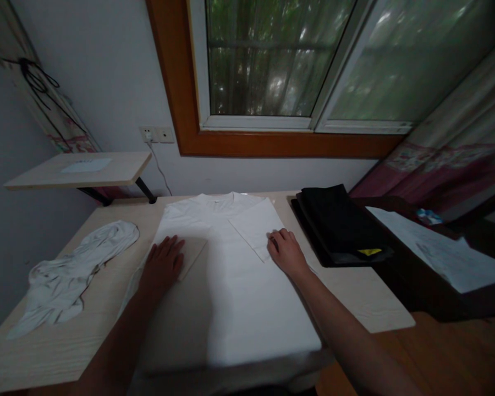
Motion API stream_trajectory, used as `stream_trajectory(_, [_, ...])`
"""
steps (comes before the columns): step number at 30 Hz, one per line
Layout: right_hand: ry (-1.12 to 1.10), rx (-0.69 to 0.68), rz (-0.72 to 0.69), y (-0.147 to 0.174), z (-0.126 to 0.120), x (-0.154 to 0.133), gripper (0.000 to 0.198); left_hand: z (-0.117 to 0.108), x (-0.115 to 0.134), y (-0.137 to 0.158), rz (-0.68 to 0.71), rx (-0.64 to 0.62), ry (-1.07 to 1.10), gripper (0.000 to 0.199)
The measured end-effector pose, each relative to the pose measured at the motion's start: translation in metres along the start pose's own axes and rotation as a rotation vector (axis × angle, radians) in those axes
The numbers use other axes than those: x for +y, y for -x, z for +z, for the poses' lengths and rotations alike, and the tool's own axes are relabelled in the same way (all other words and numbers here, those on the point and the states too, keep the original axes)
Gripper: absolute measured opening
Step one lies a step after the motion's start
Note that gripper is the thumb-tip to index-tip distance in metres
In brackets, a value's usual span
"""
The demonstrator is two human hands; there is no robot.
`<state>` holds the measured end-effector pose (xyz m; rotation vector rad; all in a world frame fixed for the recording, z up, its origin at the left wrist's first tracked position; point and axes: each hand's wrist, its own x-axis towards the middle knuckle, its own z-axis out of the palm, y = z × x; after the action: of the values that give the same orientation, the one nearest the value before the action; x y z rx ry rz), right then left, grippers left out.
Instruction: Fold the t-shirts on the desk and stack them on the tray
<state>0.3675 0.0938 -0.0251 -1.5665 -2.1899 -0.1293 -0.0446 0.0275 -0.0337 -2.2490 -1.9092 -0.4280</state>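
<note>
A white short-sleeved T-shirt (239, 297) lies spread out on the table, its collar toward the wall and both sleeves folded inward over the body. My left hand (163, 261) rests flat on the shirt's left side, at the folded left sleeve, fingers stretched out. On the right edge, beside the other folded sleeve, lies my right hand (286, 250). Its fingers are loosely bent and touch the fabric, with a small gap under them. The shirt's lower edge reaches the front of the table, where it is in shadow.
A crumpled white cloth (80, 269) lies on the left of the pale wooden table (103, 335). Folded black garments (330, 220) are stacked at the right. A small raised shelf (119, 173) stands back left. Paper sheets (441, 247) lie on a dark surface at far right.
</note>
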Motion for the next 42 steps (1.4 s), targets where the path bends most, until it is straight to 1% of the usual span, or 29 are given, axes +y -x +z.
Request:
stream_trajectory(6, [0.009,-0.01,0.017,-0.01,0.002,0.008,0.017,0.004,0.001,-0.012,0.0,0.012,-0.016,0.045])
stream_trajectory(14, [0.041,-0.015,0.057,-0.021,0.006,0.018,0.019,0.015,0.001,-0.033,-0.004,0.036,-0.007,0.044])
stream_trajectory(28, [0.0,-0.011,0.056,-0.008,0.002,0.015,0.023,0.007,0.0,-0.016,0.02,0.022,-0.003,0.046])
stream_trajectory(32, [-0.004,-0.017,0.056,-0.007,-0.002,0.023,0.024,0.006,0.001,-0.016,0.014,0.018,0.01,0.047])
stream_trajectory(34, [0.027,0.003,0.114,-0.006,-0.006,0.031,0.027,0.006,0.001,-0.016,0.012,0.012,0.009,0.047])
stream_trajectory(37, [0.044,0.006,0.265,-0.004,-0.011,0.043,0.034,0.008,0.0,-0.016,0.014,0.013,0.011,0.047])
stream_trajectory(39, [-0.025,-0.04,0.355,-0.005,-0.014,0.049,0.039,0.008,-0.001,-0.016,0.009,0.016,0.014,0.047])
stream_trajectory(42, [-0.194,-0.124,0.468,-0.009,-0.018,0.054,0.046,0.005,0.0,-0.019,0.015,0.018,0.034,0.046])
